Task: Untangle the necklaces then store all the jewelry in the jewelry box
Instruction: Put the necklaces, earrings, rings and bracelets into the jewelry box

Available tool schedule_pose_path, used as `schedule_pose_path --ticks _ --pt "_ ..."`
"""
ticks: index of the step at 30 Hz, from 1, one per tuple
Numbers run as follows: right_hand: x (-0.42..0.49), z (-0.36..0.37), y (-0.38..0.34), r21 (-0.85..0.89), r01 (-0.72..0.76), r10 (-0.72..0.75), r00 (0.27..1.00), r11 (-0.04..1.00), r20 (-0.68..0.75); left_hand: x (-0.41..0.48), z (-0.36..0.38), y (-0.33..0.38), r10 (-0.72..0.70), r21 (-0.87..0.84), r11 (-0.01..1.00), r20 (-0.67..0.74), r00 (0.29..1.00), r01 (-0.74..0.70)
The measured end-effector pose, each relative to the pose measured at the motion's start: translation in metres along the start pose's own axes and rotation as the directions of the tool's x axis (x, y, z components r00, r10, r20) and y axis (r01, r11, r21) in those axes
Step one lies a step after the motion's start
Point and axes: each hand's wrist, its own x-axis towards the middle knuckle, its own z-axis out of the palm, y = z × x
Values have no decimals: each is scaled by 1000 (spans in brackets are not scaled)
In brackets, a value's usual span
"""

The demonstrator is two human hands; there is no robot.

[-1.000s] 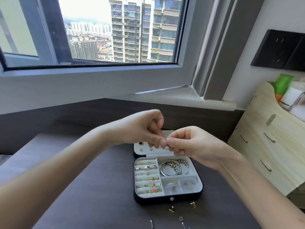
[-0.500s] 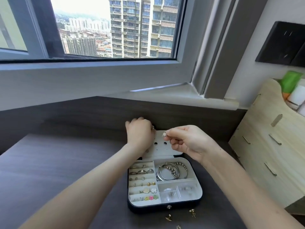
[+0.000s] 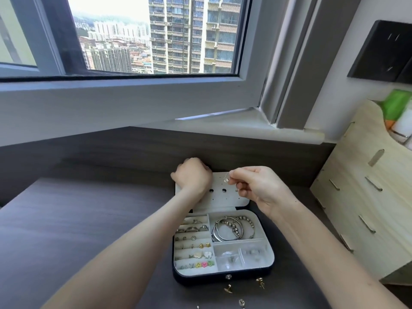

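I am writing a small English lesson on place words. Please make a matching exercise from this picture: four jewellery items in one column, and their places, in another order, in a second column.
Things
1. silver bangles and beaded bracelet
2. pink, yellow and green heart-shaped studs
3. loose gold earrings
4. small silver hook earring

Places
A. on the dark wooden table, in front of the black jewelry box
B. pinched in the right hand, over the white lid panel
C. the box's large far right compartment
D. the box's nearest left row

Pairs: 1-C, 2-D, 3-A, 4-B
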Motion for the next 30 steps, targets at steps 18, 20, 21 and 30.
schedule_pose_path --ticks 18,20,21,30 --pt "11 36 5 -446 245 -363 910 861 -202 3 -78 5 333 -262 926 228 915 -272" --pt "9 38 7 -481 245 -389 893 842 -227 3 -80 3 334 -274 924 233 913 -268" --pt "8 38 7 -485 253 -405 883 837 -239 2 -80 3 337 -281 921 231 913 -269" --pt "4 48 13 -695 317 -630 735 645 -249 -3 -87 4 336 -343 905 216 917 -251"
